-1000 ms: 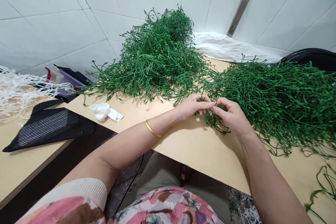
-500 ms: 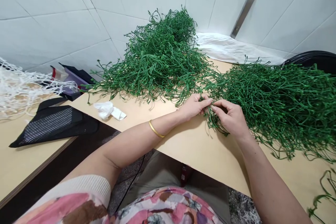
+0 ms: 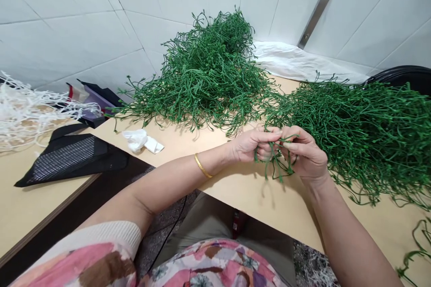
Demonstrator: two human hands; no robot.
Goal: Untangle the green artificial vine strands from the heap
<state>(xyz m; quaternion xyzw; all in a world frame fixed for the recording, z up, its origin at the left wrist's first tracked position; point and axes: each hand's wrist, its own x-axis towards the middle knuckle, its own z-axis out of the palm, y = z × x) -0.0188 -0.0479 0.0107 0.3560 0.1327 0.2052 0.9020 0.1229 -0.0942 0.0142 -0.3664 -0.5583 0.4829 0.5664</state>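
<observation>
Thin green plastic stems (image 3: 276, 168) with small knobbed tips dangle between my two hands, just above the table. My left hand (image 3: 257, 144) is closed round some of them, thumb and forefinger pinched at the right. Close against it, my right hand (image 3: 305, 154) pinches stems between thumb and fingers. Exactly where the pieces join is hidden by the fingers. Behind my hands rises a tall heap of green stems (image 3: 212, 71), and a second green pile (image 3: 367, 130) spreads out on the right, close to my right hand.
A crumpled white tissue (image 3: 143, 141) lies left on the wooden table (image 3: 235, 184). Further left are a black mesh pouch (image 3: 67, 154) and white plastic stems (image 3: 33, 112). White cloth or plastic (image 3: 303, 60) lies along the tiled wall. Loose green stems (image 3: 415, 251) rest at lower right.
My hands have come slightly nearer to me and to the right, lifting the stems. Several stems now hang spread below my fingers, where before they lay bunched near the table.
</observation>
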